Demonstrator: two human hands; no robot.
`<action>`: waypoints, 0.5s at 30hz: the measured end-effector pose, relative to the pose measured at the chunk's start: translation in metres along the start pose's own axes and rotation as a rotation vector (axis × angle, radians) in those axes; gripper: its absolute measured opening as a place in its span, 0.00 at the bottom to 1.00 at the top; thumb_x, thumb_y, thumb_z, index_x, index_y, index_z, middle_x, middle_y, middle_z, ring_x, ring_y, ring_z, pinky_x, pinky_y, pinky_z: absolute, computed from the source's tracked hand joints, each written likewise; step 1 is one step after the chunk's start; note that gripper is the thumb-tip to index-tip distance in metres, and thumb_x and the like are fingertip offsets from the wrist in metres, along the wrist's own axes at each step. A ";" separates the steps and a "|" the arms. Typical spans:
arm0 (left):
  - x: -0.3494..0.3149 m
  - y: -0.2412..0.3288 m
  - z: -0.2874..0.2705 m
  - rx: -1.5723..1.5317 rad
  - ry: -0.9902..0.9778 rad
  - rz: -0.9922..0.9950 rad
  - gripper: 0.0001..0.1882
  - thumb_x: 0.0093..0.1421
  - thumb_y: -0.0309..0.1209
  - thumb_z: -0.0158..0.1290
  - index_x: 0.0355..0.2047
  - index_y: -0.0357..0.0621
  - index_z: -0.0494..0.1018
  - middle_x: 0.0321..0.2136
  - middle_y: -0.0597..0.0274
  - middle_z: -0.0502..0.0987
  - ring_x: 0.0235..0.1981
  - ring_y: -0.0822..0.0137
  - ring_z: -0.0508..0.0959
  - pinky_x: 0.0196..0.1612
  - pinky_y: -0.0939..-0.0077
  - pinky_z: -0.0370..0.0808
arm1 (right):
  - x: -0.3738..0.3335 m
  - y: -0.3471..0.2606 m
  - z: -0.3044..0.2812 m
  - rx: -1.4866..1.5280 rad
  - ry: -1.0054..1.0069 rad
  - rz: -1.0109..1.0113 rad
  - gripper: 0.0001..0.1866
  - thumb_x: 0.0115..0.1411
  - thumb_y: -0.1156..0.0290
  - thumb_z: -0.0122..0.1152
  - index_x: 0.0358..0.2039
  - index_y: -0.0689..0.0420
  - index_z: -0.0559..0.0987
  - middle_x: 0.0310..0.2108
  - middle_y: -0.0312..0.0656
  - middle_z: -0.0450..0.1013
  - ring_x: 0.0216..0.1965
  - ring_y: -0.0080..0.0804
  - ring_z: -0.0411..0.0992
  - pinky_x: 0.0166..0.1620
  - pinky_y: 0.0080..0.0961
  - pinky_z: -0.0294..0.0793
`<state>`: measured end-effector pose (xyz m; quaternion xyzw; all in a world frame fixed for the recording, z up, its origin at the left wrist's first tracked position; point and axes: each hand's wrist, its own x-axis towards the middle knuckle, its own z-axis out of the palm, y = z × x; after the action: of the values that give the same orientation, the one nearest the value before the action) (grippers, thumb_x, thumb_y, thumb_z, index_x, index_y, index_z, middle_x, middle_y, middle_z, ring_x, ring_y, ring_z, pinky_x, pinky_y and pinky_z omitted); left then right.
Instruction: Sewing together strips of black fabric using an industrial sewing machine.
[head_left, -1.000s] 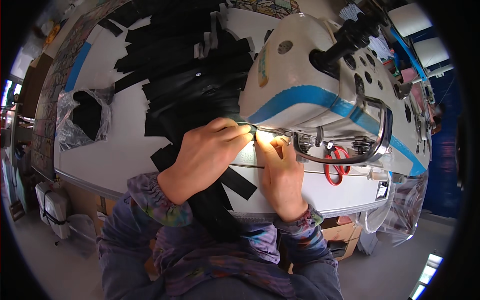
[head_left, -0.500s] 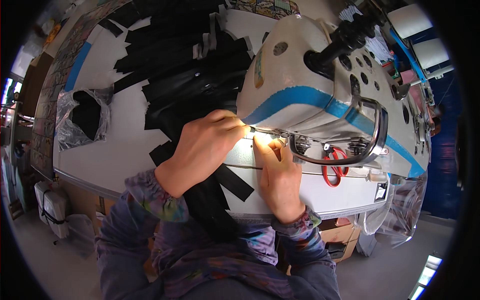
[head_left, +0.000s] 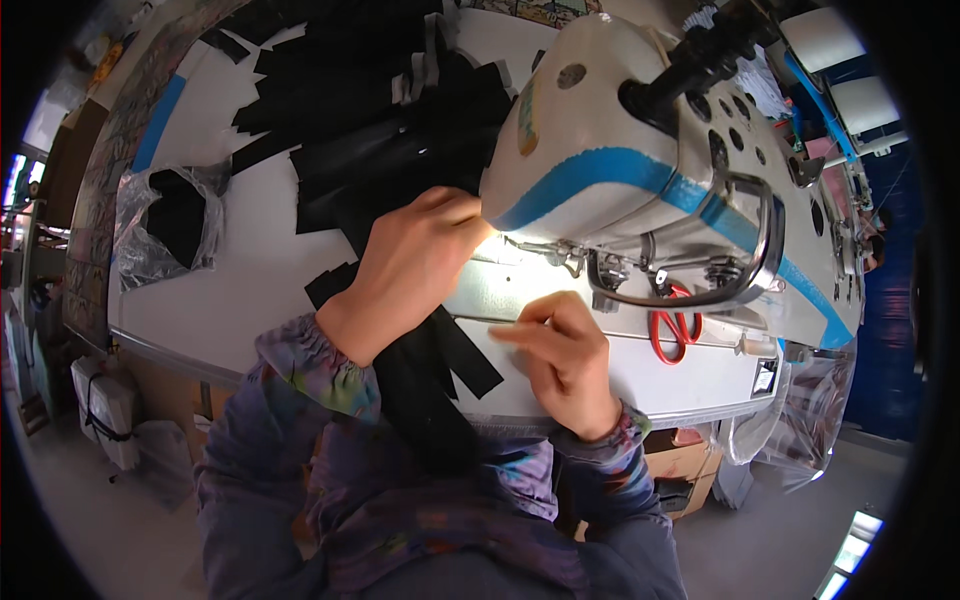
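The head of a white sewing machine (head_left: 590, 195) with a blue band stands over the table. Close beside its lit needle area, my left hand (head_left: 415, 265) is closed, its fingertips turned away and partly hidden; what they pinch cannot be made out. Beneath that wrist, black fabric strips (head_left: 465, 355) lie on the table and hang over its front edge. My right hand (head_left: 565, 360) is apart from the machine's metal bed plate (head_left: 490, 290), nearer the front edge. Its index finger stretches left, the other fingers are loosely curled, and nothing shows in it.
A large pile of black fabric pieces (head_left: 370, 130) covers the table's far middle. Red-handled scissors (head_left: 675, 335) lie right of my right hand, by the machine's metal guard (head_left: 775, 240). On the left is a clear plastic bag (head_left: 210, 220) with something black in it.
My right hand has drawn back from the needle area toward the front edge, its index finger now stretched out. My left hand has shifted slightly farther away, still closed.
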<state>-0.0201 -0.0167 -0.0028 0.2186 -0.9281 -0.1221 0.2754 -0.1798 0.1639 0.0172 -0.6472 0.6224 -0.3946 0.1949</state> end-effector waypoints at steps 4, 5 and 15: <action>0.001 -0.002 0.001 0.006 0.020 -0.015 0.09 0.54 0.21 0.60 0.37 0.43 0.83 0.40 0.65 0.85 0.47 0.60 0.85 0.40 0.66 0.85 | -0.006 -0.002 -0.006 0.095 -0.218 -0.206 0.24 0.49 0.86 0.64 0.44 0.51 0.91 0.39 0.37 0.76 0.40 0.38 0.73 0.45 0.34 0.72; 0.002 -0.003 0.000 -0.028 0.064 -0.030 0.09 0.55 0.21 0.60 0.37 0.43 0.84 0.40 0.65 0.86 0.45 0.60 0.85 0.40 0.67 0.85 | -0.007 -0.005 -0.006 -0.008 -0.199 -0.192 0.23 0.49 0.84 0.66 0.44 0.51 0.91 0.39 0.38 0.77 0.41 0.39 0.73 0.47 0.35 0.72; 0.001 -0.012 -0.006 -0.126 0.236 -0.111 0.07 0.58 0.18 0.61 0.33 0.45 0.84 0.33 0.65 0.86 0.38 0.59 0.85 0.37 0.65 0.83 | -0.004 -0.025 0.010 0.033 0.070 0.075 0.14 0.54 0.79 0.74 0.42 0.56 0.89 0.41 0.43 0.78 0.46 0.47 0.75 0.50 0.39 0.75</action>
<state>-0.0132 -0.0287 -0.0014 0.2649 -0.8663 -0.1686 0.3885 -0.1561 0.1691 0.0284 -0.6060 0.6459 -0.4198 0.1982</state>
